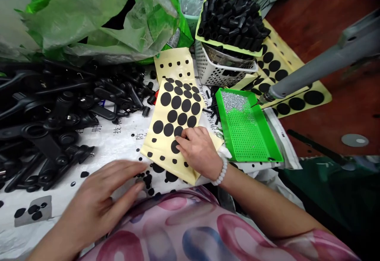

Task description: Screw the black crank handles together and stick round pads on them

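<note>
A yellow backing sheet (178, 114) covered with black round stickers lies in front of me on white printed paper. My right hand (198, 151) rests on the sheet's lower part, fingers curled and fingertips pressed on a black sticker (175, 146). It wears a white bead bracelet (221, 173). My left hand (102, 199) lies flat and open on the paper at the sheet's lower left corner, fingertips close to several loose small black dots (147, 181). It holds nothing.
A pile of black plastic arm parts (56, 110) fills the left. A green perforated tray (246, 128) with silver screws lies right of the sheet. A white basket (222, 69) carries black tubes (233, 19). More sticker sheets (285, 82), a grey electric screwdriver (320, 65) and a green bag (97, 11) stand behind.
</note>
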`<action>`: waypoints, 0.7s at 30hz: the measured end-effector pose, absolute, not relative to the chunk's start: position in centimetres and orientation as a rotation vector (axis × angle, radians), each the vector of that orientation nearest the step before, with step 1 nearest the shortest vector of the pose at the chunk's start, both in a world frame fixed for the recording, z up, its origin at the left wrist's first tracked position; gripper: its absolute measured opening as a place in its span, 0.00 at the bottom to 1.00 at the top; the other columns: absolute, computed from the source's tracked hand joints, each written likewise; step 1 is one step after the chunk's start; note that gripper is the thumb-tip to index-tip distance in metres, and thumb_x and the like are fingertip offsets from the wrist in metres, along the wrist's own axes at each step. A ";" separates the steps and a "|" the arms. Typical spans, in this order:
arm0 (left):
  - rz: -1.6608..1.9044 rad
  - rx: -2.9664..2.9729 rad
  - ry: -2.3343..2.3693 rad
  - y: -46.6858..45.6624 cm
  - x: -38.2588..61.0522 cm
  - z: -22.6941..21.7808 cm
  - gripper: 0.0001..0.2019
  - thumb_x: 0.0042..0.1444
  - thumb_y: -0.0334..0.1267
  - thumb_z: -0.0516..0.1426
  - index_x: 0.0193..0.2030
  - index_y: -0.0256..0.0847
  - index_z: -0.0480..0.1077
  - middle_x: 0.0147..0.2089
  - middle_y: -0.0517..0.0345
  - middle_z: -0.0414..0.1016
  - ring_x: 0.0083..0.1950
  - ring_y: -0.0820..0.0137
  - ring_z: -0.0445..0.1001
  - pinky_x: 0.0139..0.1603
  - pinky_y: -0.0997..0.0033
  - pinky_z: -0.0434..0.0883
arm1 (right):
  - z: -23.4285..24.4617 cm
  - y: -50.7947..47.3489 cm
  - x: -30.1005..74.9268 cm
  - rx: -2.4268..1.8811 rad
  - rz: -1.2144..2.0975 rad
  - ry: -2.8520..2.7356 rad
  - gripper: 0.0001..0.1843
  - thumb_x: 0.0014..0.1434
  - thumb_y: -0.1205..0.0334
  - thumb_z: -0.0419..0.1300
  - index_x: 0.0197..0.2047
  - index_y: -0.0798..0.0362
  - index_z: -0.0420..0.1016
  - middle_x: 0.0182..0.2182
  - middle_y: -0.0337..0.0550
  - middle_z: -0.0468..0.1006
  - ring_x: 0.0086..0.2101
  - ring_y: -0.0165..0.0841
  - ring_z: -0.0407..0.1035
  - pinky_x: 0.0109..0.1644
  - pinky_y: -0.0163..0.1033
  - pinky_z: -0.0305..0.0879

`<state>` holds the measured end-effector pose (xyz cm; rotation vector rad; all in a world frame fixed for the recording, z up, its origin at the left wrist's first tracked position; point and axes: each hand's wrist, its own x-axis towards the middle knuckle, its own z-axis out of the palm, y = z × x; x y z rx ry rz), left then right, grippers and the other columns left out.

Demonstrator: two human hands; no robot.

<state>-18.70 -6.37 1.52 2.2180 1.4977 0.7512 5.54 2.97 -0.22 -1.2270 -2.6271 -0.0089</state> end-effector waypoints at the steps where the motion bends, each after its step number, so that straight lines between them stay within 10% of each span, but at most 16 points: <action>1: 0.775 2.345 1.419 -4.8 -17.4 1.5 0.15 0.58 0.40 0.56 0.52 0.48 0.70 0.51 0.57 0.77 0.53 0.63 0.74 0.55 0.62 0.70 | -0.2 2.9 5.5 -1.231 -0.023 -2.636 0.10 0.61 0.63 0.55 0.38 0.55 0.77 0.35 0.47 0.73 0.35 0.37 0.61 0.41 0.44 0.53; 5: 0.609 2.565 1.373 -1.5 -14.0 -0.5 0.21 0.60 0.41 0.53 0.57 0.35 0.66 0.59 0.45 0.70 0.62 0.55 0.65 0.63 0.47 0.58 | 0.0 2.9 5.4 -1.257 0.055 -2.661 0.10 0.61 0.64 0.54 0.35 0.53 0.77 0.33 0.44 0.71 0.35 0.35 0.60 0.42 0.44 0.52; 21: 0.436 2.485 1.464 -1.4 -13.9 -1.5 0.23 0.62 0.44 0.50 0.60 0.34 0.63 0.62 0.45 0.67 0.65 0.55 0.61 0.63 0.47 0.58 | -1.3 1.8 4.9 -1.136 -0.087 -2.582 0.10 0.59 0.71 0.52 0.29 0.57 0.71 0.29 0.45 0.70 0.33 0.35 0.59 0.47 0.46 0.54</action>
